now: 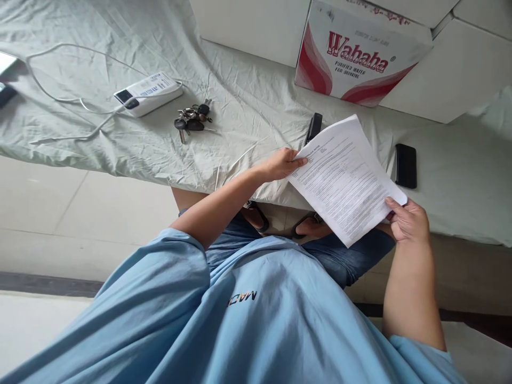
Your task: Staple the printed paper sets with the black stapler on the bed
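Note:
A stack of printed paper sheets [340,184] is held up tilted above the front edge of the cloth-covered table [248,114]. My left hand [280,164] pinches its upper left edge, thumb on the printed face and the other fingers behind. At the lower right corner, my right hand [408,220] grips the sheets with the thumb on top; its fingers are partly hidden underneath. Behind the paper's top left corner a black stapler-like object [313,128] sticks out, partly covered. A black rectangular case or phone [406,166] lies to the right of the paper.
A white power bank [149,94] with a looping white cable [60,100] rests at the left, near a bunch of keys [194,118]. At the back stands a red and white Wahaha carton [360,56] among white boxes [256,26]. A device edge [7,64] shows at far left.

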Motion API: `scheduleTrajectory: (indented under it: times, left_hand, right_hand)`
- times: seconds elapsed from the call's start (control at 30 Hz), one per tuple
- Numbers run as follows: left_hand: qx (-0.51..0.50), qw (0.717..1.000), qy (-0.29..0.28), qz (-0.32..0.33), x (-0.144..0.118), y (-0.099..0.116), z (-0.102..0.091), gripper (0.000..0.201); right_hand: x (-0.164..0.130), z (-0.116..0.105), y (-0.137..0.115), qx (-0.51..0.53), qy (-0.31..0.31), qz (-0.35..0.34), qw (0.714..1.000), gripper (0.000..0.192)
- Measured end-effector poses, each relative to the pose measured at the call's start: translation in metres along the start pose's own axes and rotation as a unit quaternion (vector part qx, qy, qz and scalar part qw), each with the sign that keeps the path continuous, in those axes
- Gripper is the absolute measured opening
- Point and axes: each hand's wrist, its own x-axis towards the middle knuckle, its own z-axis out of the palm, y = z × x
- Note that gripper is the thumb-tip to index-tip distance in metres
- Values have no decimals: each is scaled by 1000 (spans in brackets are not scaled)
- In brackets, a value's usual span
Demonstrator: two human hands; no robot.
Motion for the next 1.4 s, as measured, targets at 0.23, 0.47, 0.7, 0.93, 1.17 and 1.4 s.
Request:
scheduleTrajectory:
  times: [0.23, 0.47, 0.7, 0.93, 1.17, 1.4]
  left_hand:
    - [55, 996, -55, -42, 6, 3, 14, 53]
    - [62, 989, -132, -23, 10, 10, 26, 52]
    - [-30, 998, 28, -42, 8, -4, 18, 47]
    - [-53, 978, 166, -111, 22, -1, 18, 38]
    - [130, 956, 187, -183, 47, 4, 18, 49]
    - [247, 936, 171, -182, 65, 6, 11, 24]
  right_hand:
    - [24, 34, -48, -128, -88, -116, 981, 84]
    - [23, 92, -88, -130, -224, -130, 957, 51]
    - [51, 102, -52, -94, -143, -145, 974, 55]
    - [71, 116, -24, -90, -144, -123, 978, 55]
    - [96, 129, -9, -178, -108, -155, 966, 48]
    - [106, 129, 3, -287, -41, -203, 935, 54]
